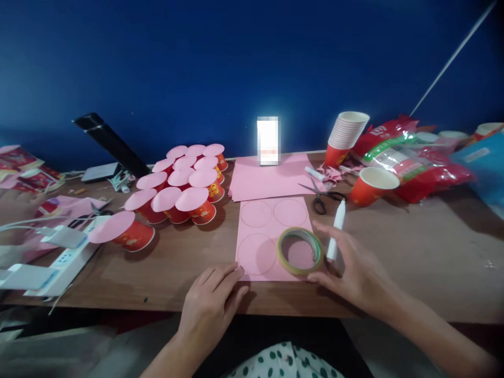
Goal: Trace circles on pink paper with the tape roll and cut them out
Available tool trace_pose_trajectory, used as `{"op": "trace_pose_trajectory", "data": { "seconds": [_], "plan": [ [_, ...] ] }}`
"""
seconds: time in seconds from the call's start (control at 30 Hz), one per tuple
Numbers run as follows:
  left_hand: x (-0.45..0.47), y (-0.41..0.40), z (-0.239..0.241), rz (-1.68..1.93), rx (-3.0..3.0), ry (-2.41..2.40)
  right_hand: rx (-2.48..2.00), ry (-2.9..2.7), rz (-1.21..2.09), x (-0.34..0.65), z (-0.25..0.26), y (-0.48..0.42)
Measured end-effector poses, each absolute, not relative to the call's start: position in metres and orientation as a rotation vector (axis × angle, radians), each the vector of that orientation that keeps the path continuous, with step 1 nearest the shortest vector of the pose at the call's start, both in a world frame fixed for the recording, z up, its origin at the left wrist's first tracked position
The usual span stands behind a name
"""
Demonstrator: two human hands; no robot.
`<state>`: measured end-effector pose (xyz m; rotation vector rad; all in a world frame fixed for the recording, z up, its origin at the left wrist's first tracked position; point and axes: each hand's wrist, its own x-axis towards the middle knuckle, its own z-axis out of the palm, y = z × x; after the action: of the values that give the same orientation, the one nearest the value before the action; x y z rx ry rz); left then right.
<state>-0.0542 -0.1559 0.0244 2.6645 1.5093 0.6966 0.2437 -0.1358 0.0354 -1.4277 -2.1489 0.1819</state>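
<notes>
On the table's near side lies a pink sheet of paper (271, 203) with three drawn circles showing. My left hand (208, 296) rests with its fingers flat at the sheet's lower left edge. A roll of tape (300, 272) lies on the sheet's lower right part. Around its right side my right hand (350, 268) curves, thumb and a finger at the roll's edge. A white marker (339, 215) with a brown tip is tucked in this hand, tip pointing up and away. Black-handled scissors (319, 203) lie just beyond the marker.
Pink paper sheets (268, 181) are stacked behind, with a bright phone (268, 142) upright. Left stand several red paper cups (202, 214) with pink discs and a power strip (65, 262). Right are stacked cups (346, 131), a single cup (370, 191) and a red bag (413, 168).
</notes>
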Motion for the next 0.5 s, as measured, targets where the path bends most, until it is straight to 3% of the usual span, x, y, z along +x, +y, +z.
{"op": "trace_pose_trajectory", "data": {
  "seconds": [0.2,0.5],
  "plan": [
    [-0.070,-0.164,0.009,0.553,2.770,1.415,-1.488,-2.163,0.344,0.228,0.031,-0.129],
    [-0.072,-0.161,0.006,0.616,2.805,1.414,-1.524,-2.061,0.392,0.228,0.034,-0.130]
  ]
}}
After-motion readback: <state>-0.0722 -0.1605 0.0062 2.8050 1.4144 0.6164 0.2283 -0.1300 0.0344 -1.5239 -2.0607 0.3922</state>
